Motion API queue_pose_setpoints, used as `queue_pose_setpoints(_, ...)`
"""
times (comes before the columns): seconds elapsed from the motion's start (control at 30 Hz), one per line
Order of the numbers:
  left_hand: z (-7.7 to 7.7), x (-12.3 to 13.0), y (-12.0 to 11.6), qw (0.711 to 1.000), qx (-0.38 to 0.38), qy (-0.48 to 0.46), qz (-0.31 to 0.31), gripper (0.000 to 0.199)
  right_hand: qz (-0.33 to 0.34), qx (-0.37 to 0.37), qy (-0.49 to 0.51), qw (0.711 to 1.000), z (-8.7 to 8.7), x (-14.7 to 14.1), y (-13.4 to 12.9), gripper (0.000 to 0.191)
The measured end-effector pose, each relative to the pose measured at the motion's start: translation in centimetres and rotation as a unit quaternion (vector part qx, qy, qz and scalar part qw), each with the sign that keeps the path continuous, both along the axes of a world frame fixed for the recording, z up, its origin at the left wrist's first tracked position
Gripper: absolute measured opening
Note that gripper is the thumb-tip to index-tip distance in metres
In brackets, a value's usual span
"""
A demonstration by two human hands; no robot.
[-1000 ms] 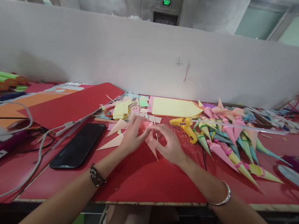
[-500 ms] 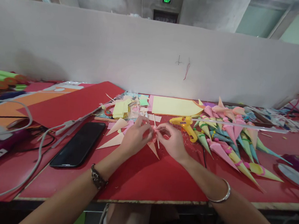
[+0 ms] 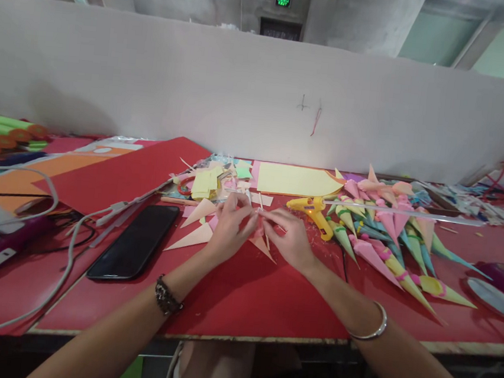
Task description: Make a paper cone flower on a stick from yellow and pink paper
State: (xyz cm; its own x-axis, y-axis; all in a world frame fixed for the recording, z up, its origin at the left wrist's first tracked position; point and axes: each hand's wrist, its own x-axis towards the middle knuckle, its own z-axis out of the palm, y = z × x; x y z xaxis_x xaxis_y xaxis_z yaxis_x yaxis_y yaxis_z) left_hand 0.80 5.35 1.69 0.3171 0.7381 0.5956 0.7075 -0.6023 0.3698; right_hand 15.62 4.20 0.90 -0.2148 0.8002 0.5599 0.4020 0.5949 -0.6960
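Note:
Over the middle of the red table, my left hand (image 3: 233, 226) and my right hand (image 3: 287, 234) meet with fingertips pinched around a small pink piece (image 3: 259, 228). Its shape is mostly hidden by my fingers. A thin pale stick (image 3: 260, 200) shows between the hands, and a peach paper cone (image 3: 265, 248) points down below them. Two more peach cones (image 3: 191, 238) lie just left of my left hand. To the right of my right hand rests a yellow glue gun (image 3: 316, 213).
A black phone (image 3: 134, 243) lies on the left, near a white cable (image 3: 70, 249) and a purple power strip (image 3: 1, 248). Piled at the right are colored paper cones (image 3: 382, 225). Yellow paper sheets (image 3: 297, 180) and scraps (image 3: 205, 183) lie at the back.
The fingers of both hands have shifted slightly around the pink piece, and those of my right hand are straighter. The cone tip below them has moved a little right.

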Motion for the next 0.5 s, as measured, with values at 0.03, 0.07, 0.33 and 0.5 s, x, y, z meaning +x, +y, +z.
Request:
queue_pose_setpoints(0.03, -0.06, -0.05, 0.09, 1.0, 0.001, -0.009, -0.019, 0.022, 0.002, 0.0, 0.003, 1.0, -0.03, 0.0, 0.05, 0.024)
queue_pose_setpoints(0.07, -0.11, -0.11, 0.17, 0.999, 0.004, -0.017, -0.037, 0.021, 0.003, -0.001, 0.005, 1.0, -0.05, -0.02, 0.07, 0.023)
queue_pose_setpoints(0.33, -0.31, -0.29, 0.06, 0.995, 0.046, 0.021, -0.082, 0.019, 0.087, -0.102, 0.005, 0.991, -0.18, 0.12, 0.19, 0.033)
queue_pose_setpoints(0.5, -0.28, -0.39, 0.03, 0.992, 0.037, 0.05, -0.109, 0.019, 0.102, -0.125, 0.007, 0.987, -0.06, 0.02, 0.06, 0.032)
